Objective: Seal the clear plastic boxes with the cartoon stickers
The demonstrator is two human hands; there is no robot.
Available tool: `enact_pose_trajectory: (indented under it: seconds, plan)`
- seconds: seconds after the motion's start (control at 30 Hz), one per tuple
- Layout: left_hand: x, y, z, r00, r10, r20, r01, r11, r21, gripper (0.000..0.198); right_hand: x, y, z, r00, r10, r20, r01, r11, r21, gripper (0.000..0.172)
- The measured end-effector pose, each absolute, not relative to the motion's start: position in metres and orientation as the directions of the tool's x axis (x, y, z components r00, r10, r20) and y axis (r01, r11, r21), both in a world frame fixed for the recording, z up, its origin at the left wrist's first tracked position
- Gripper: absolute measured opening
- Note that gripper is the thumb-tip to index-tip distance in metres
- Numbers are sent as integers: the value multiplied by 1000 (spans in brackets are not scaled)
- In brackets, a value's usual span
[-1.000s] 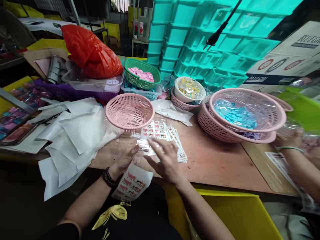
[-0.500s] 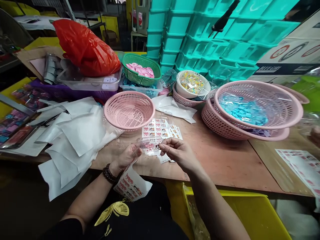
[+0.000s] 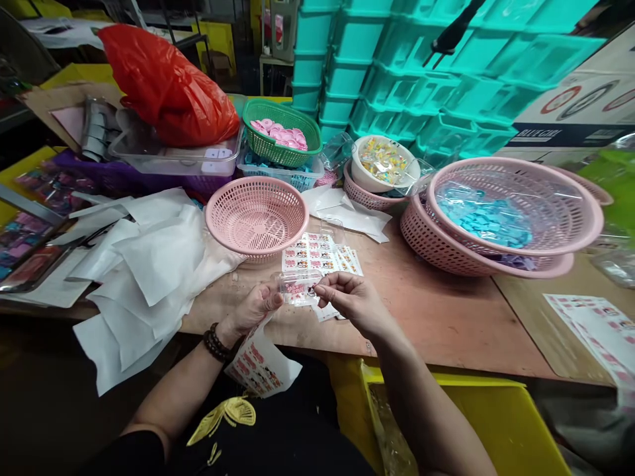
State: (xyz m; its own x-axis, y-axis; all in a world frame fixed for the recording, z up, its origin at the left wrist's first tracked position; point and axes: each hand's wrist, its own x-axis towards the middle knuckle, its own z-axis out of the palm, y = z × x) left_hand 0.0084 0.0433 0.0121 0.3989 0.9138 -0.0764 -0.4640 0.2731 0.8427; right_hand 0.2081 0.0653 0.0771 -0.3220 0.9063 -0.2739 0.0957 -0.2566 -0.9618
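Observation:
My left hand (image 3: 258, 305) is closed around one end of a small clear plastic box (image 3: 290, 280), above the table's front edge. Under that same hand hangs a sheet of stickers (image 3: 262, 365) with pink prints and small cartoon figures. My right hand (image 3: 342, 291) pinches, thumb against forefinger, the edge of a sticker (image 3: 297, 291) at the box's right end. How much of that sticker touches the plastic I cannot tell. Behind the box, more sticker sheets (image 3: 310, 250) lie on the table, partly covered by it.
An open pink basket (image 3: 256, 246) stands just beyond my hands. White backing papers (image 3: 149, 264) pile up at left. Pink baskets (image 3: 441, 254) with blue pieces stand at right; a green basket (image 3: 282, 155) and a white bowl (image 3: 358, 173) sit behind. More sticker sheets (image 3: 590, 324) lie far right.
My hands, the box and the sticker keep almost the same position. The view has shifted slightly, and a hand at the far right edge is no longer in sight.

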Motion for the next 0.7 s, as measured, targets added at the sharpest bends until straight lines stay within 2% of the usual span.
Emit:
enact_pose_trajectory:
  seconds: [0.2,0.3,0.4,0.47,0.5,0.57,0.63,0.7]
  plan:
    - [8,43,11,412,910,-48,-435,243,867,68,206,65,73,-311,915,-258,171,-213,-962,50]
    - [8,42,9,403,915,-10,-418,193,888,64,205,60,69,-267,946,-185,299,-101,-949,56]
    - [8,38,8,352,936,-16,-396,164,904,58,204,52,67,-160,986,-41,559,56,-827,55]
    - [10,35,9,336,941,-37,-388,174,905,59,203,48,67,-74,997,27,688,70,-722,56]
    - [12,33,9,341,939,-46,-388,185,903,61,203,47,66,-55,998,31,701,61,-710,59]
    - [15,29,9,398,916,-48,-393,218,893,66,207,47,64,-138,989,-57,605,39,-796,68]
    - [17,26,9,460,887,-38,-395,243,886,73,219,44,60,-311,934,-174,374,-49,-926,68]
    - [17,25,9,463,885,-42,-360,231,904,78,245,36,53,-320,932,-171,110,-143,-984,67]
